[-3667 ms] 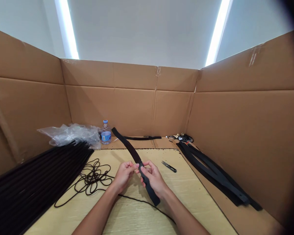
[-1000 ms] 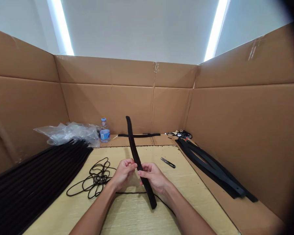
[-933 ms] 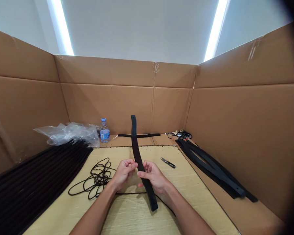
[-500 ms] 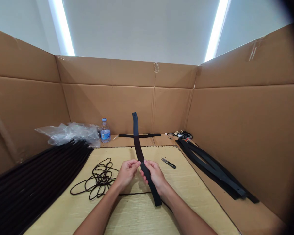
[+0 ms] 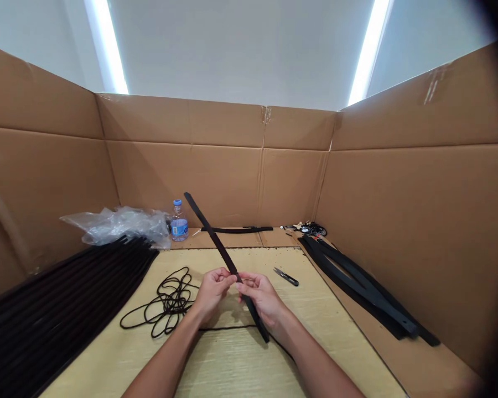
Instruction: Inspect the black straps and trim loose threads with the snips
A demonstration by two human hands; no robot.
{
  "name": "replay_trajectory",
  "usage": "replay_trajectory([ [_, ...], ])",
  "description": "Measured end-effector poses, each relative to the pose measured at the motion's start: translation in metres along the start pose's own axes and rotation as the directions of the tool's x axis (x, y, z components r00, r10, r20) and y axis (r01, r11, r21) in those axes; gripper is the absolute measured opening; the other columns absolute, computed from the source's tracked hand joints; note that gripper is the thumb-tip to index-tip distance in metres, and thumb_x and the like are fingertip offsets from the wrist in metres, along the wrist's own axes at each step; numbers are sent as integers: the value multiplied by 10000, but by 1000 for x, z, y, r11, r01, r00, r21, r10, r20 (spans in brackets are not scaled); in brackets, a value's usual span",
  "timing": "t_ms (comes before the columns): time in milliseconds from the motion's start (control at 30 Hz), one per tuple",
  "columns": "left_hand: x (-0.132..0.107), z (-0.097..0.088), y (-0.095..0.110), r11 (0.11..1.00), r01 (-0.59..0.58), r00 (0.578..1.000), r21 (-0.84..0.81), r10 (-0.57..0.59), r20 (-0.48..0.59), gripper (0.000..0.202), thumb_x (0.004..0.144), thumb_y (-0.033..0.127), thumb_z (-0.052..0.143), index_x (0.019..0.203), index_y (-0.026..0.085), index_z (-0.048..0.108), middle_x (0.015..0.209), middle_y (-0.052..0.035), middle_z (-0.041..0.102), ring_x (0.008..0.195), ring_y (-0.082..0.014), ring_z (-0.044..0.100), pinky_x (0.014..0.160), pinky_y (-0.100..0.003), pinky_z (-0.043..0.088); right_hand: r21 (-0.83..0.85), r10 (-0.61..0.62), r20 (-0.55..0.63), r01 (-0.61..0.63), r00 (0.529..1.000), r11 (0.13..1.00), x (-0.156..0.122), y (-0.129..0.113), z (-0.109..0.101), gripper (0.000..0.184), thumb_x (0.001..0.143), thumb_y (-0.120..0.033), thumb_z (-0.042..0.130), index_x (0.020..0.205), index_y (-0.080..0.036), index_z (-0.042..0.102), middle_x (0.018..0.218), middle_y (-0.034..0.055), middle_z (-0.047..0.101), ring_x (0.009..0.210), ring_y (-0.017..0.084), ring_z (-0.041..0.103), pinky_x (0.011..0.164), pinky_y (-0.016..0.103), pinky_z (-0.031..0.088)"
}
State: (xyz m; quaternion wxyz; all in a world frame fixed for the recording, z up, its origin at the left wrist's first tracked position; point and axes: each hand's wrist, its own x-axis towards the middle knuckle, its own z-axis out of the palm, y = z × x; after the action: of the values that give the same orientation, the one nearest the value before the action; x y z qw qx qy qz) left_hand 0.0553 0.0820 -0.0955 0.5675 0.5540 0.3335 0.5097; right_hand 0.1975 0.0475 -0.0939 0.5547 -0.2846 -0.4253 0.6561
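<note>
A long dark flat strip (image 5: 218,243) is held up over the table, slanting from upper left to lower right, its narrow edge turned toward me. Cord wrapping seems to cover its middle part. My left hand (image 5: 213,288) pinches the strip at its middle from the left side. Around the same spot, from the right, my right hand (image 5: 260,296) closes on it with thumb and fingers. A dark cord (image 5: 228,328) runs across the table below the hands. To the left lies a loose tangle of dark cord (image 5: 172,304).
Thread snips (image 5: 286,276) lie right of my hands. Dark strips (image 5: 357,287) are stacked at right, and many dark lengths (image 5: 66,309) at left. A plastic bag (image 5: 120,225), water bottle (image 5: 179,222) and another strip (image 5: 240,230) lie toward the back. Cardboard walls (image 5: 182,171) enclose the table.
The strip has been turned from its broad face to its narrow edge, and its top end has swung left. Both hands keep hold near its middle.
</note>
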Motion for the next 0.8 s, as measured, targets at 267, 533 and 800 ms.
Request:
replay_trajectory([
  [267,-3,3,2,1000,17,997,8,-18,72,421,681,511,719,655,145,513,488,25,472,388,-50,260,414,-208,90,-71,-60,5,60,998,996,0,3,-2,463,620,-360,777,830,-149,422,724,30,629,487,97,543,374,167,362],
  [533,-4,12,-4,998,-3,1000,62,3,5,432,680,538,710,666,144,533,461,57,394,403,-53,213,420,-216,94,-114,-7,-107,-5,994,993,2,0,-2,450,774,-570,561,738,-134,455,593,7,543,377,56,405,330,171,279],
  [800,-1,6,0,1000,-27,998,-9,27,-59,456,676,532,714,605,158,462,462,82,303,417,-47,178,422,-192,106,38,-113,-18,114,993,993,4,3,0,393,655,-380,746,871,-122,545,777,40,634,576,80,544,523,186,391],
])
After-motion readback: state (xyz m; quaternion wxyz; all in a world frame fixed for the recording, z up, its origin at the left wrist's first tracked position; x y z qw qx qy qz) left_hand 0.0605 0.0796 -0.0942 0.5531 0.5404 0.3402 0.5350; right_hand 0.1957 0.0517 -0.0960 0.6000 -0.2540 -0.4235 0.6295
